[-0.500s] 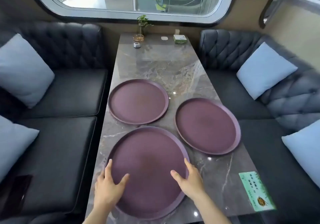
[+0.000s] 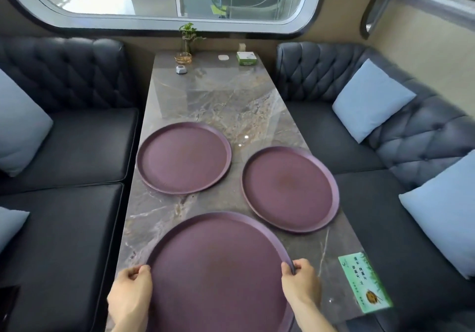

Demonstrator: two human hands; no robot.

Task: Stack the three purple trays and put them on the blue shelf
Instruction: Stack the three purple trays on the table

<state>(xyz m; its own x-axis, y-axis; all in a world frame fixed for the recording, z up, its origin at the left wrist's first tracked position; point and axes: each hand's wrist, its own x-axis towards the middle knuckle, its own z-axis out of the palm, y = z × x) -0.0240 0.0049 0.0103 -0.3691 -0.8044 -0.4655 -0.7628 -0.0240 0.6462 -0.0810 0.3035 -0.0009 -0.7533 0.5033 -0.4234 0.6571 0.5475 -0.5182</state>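
The nearest tray [image 2: 218,275] is gripped at opposite rims by the left hand [image 2: 129,298] and the right hand [image 2: 300,284], fingers closed on it. It should be lifted level and lowered squarely onto the left tray [image 2: 183,158] or right tray [image 2: 289,190]. The green sticker [image 2: 365,281] carries writing too small to be read

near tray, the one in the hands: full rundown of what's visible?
The near tray is round, dull purple with a matte, plastic-looking surface and a low raised rim, and it holds nothing. It is the closest of the three trays and looks largest in this wide-angle view. Its near edge runs out of frame. The left hand grips the left rim and the right hand grips the right rim, fingers curled over the edge. It sits over the marble-look table; whether it is lifted cannot be told.
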